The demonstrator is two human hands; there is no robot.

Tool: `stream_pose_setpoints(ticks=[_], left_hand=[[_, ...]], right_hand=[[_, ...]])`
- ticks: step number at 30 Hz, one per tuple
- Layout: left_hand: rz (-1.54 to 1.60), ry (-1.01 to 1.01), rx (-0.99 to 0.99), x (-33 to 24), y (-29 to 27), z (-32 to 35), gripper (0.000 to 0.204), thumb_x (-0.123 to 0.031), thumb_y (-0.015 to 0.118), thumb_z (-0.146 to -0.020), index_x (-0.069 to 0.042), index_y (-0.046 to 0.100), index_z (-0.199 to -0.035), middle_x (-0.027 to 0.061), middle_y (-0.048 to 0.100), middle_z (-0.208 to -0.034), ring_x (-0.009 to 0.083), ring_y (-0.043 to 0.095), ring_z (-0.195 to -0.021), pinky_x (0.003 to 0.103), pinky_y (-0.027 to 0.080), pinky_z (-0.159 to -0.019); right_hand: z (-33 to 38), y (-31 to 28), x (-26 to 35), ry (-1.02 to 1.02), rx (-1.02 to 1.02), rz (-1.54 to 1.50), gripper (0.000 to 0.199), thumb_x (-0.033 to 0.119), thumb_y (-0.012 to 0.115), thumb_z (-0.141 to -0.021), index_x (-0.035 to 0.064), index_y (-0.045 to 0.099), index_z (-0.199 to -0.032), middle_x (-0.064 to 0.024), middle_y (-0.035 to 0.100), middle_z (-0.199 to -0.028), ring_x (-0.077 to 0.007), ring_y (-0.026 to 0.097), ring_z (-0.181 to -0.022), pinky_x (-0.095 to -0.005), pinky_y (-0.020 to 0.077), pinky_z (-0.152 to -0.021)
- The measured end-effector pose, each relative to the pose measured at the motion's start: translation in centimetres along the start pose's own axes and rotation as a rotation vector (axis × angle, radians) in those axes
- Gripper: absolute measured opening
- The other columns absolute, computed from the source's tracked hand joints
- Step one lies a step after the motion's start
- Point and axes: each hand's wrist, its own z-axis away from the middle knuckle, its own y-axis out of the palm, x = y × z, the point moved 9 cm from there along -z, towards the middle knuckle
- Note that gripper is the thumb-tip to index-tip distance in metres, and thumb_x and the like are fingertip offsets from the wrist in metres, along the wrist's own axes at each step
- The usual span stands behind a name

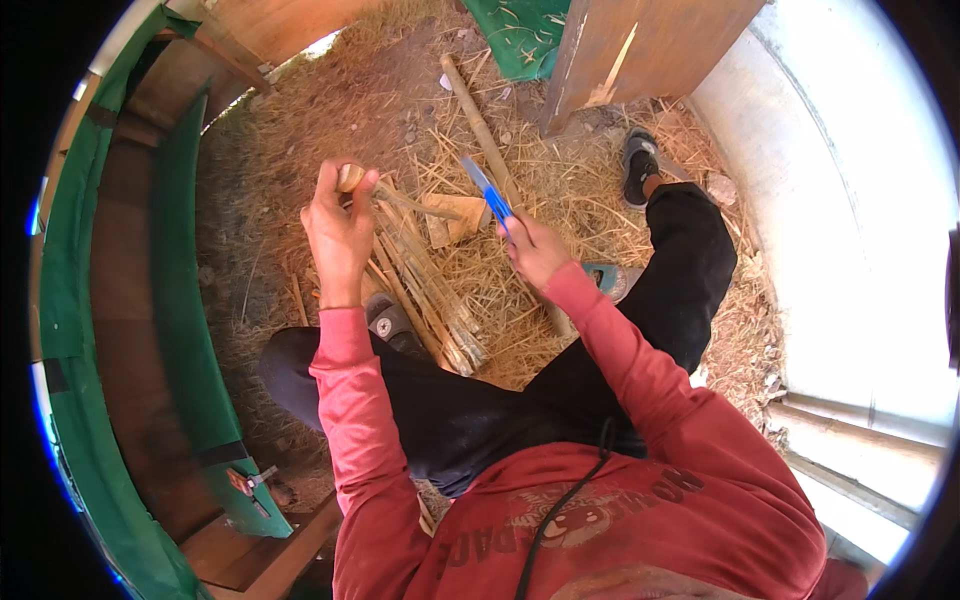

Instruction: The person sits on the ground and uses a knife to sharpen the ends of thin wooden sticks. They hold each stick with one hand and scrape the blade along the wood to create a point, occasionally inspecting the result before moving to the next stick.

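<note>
Sitting on straw-strewn dirt, the person has open ground only at twelve o'clock; a green-covered wooden bench (pixel 180 300) curves at nine, a pale wall (pixel 850 250) at three. Left hand (pixel 340 235) grasps a split bamboo stick (pixel 352 178). Right hand (pixel 535 250) grips a blue-handled knife (pixel 490 195). Fibrous bamboo strips (pixel 435 295) lie between the knees.

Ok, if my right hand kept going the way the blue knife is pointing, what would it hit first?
Probably the long pale bamboo pole on the straw. The right hand aims the blue-handled knife up and slightly left, and its tip already overlaps the pole, though depth is unclear; it may be above it.
</note>
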Motion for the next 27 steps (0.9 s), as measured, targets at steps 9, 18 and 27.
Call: stream_pose_setpoints(ticks=[9,18,27], left_hand=[[-0.123,0.026,0.223,-0.7,-0.9,0.4,0.018,-0.020,0.073,-0.090,-0.009,0.062,-0.099,0.0103,0.067,-0.074,0.0250,0.069,-0.068,0.037,0.052,-0.065],[-0.359,0.169,0.337,0.0,-1.9,-4.3,0.037,-0.032,0.072,-0.090,0.002,0.062,-0.080,0.0195,0.065,-0.065,0.0362,0.069,-0.064,0.044,0.052,-0.061],[-0.470,0.154,0.303,-0.7,0.6,-6.2,0.043,-0.033,0.074,-0.089,0.003,0.061,-0.067,0.0130,0.058,-0.052,0.0223,0.058,-0.043,0.036,0.047,-0.049]], right_hand=[[-2.5,10.4,0.5,0.512,0.461,-0.465,0.036,0.042,0.039,-0.106,0.0101,0.056,-0.111,0.0017,0.042,-0.060,-0.0104,0.039,-0.043,-0.0304,0.0357,-0.039],[-6.7,4.2,3.8,-0.192,0.114,-0.173,0.019,0.023,0.048,-0.105,0.0072,0.050,-0.115,-0.0035,0.051,-0.069,-0.0137,0.045,-0.043,-0.0315,0.0437,-0.041],[-5.4,3.4,5.1,-0.245,-0.006,0.083,0.022,0.021,0.055,-0.100,0.0066,0.049,-0.115,-0.0065,0.049,-0.067,-0.0188,0.053,-0.051,-0.0391,0.0432,-0.049]])
